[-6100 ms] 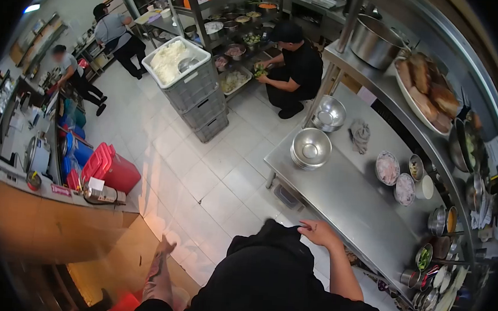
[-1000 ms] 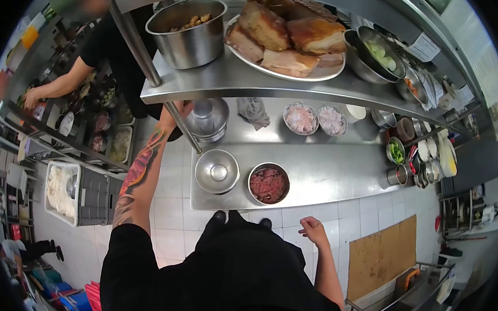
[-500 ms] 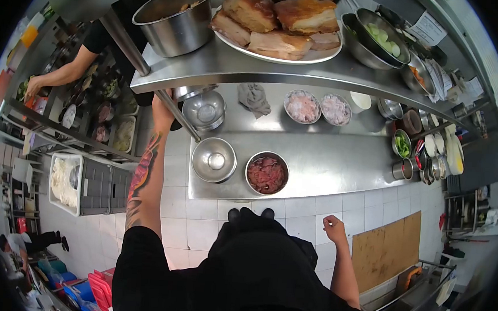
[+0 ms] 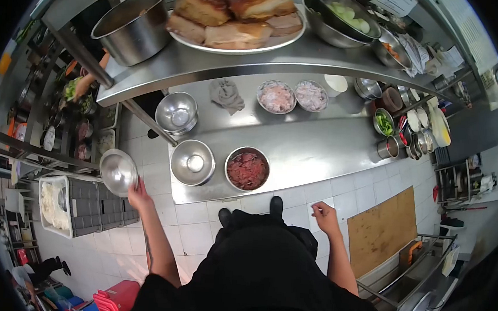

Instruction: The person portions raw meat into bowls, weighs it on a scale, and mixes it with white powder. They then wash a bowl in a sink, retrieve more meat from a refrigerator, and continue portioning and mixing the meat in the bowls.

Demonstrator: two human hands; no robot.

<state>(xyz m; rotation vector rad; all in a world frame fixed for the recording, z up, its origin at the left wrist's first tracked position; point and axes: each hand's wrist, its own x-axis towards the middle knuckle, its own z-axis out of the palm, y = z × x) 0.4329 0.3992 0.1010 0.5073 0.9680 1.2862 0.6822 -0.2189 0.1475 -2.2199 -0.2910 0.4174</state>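
Steel bowl (image 4: 118,171): gripped at its lower rim by left hand (image 4: 138,195) fingers, held off the bench (image 4: 317,154). Right hand (image 4: 325,211) loosely curled, empty.

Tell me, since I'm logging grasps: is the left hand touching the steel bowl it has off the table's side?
Touching. The head view shows the left hand gripping the lower rim of the steel bowl, held out over the floor, clear of the table.

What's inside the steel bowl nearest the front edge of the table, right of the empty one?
The steel bowl holds chopped red raw meat, filling it almost to the rim. The bottom of the bowl is covered by the meat. The empty bowl beside it shows only bare metal.
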